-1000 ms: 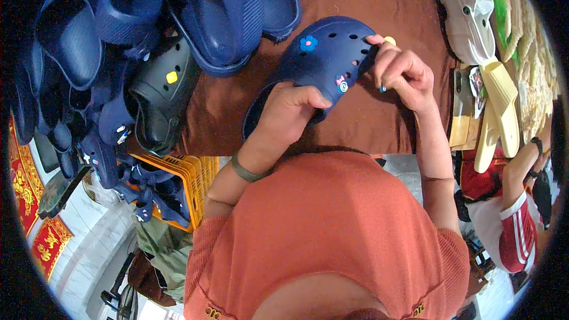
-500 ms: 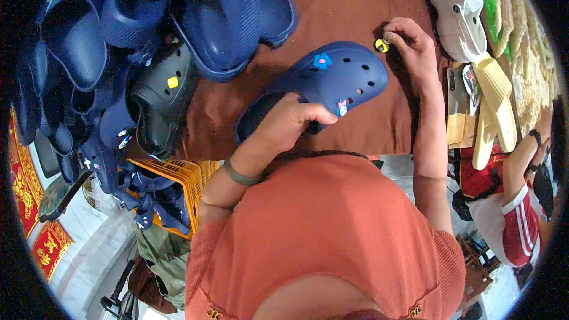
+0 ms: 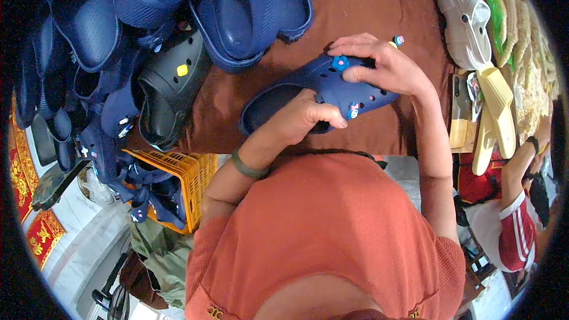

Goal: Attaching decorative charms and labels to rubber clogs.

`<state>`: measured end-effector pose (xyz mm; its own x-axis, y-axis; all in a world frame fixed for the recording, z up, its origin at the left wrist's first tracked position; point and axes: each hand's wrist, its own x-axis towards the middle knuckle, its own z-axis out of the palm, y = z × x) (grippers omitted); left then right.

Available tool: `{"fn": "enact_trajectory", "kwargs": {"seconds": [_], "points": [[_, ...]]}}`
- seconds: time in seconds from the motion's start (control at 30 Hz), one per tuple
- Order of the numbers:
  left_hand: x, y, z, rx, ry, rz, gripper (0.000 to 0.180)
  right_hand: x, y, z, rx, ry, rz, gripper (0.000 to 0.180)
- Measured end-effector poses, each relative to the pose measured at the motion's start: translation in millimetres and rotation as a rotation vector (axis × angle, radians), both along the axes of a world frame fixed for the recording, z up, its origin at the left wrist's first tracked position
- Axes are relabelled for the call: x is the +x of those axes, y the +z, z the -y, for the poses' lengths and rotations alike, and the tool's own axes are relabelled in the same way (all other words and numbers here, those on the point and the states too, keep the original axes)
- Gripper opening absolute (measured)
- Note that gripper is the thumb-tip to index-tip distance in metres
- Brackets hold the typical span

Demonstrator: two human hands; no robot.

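A navy clog (image 3: 323,92) lies tilted over the brown cloth, its toe pointing to the right. My left hand (image 3: 299,120) is closed on the side of its opening, thumb on the upper. My right hand (image 3: 391,68) grips the toe part, with thumb and fingers either side of a blue flower charm (image 3: 339,63). Near my left thumb, a small pink and white figure charm (image 3: 354,111) sits on the clog. A small charm with blue and pink (image 3: 399,40) and a bit of yellow show beside my right knuckles; whether that hand holds them I cannot tell.
Navy clogs (image 3: 83,21) crowd the left and far side, beside a dark clog (image 3: 172,86) with a yellow charm. A white clog (image 3: 465,21) and cream slides (image 3: 495,106) stand right. An orange crate (image 3: 198,186) sits lower left; another person's arm (image 3: 515,172) shows at right.
My right hand has come left from the cloth onto the clog's toe. The yellow piece at its fingertips has left that spot. My left hand keeps its hold on the clog.
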<state>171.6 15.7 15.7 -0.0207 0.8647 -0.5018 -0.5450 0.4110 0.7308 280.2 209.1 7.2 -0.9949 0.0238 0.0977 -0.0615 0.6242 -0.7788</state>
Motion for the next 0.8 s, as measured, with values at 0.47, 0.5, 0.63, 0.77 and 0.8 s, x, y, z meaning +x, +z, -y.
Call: {"fn": "enact_trajectory", "kwargs": {"seconds": [0.47,0.5,0.63,0.77,0.8], "points": [[1,-26,5,0.151,-0.060,-0.181,0.026,-12,2,34,0.322,-0.266,-0.080,0.018],[1,-23,4,0.072,-0.051,-0.121,0.026,-13,2,34,0.323,-0.270,-0.079,0.018],[0,-16,3,0.042,-0.061,-0.070,0.016,-15,2,36,0.348,-0.281,-0.063,0.018],[0,-10,1,0.007,-0.017,-0.056,0.015,-18,3,39,0.374,-0.303,-0.018,0.017],[-1,-17,3,-0.004,-0.025,-0.030,0.016,-18,4,39,0.375,-0.308,-0.018,0.017]]}}
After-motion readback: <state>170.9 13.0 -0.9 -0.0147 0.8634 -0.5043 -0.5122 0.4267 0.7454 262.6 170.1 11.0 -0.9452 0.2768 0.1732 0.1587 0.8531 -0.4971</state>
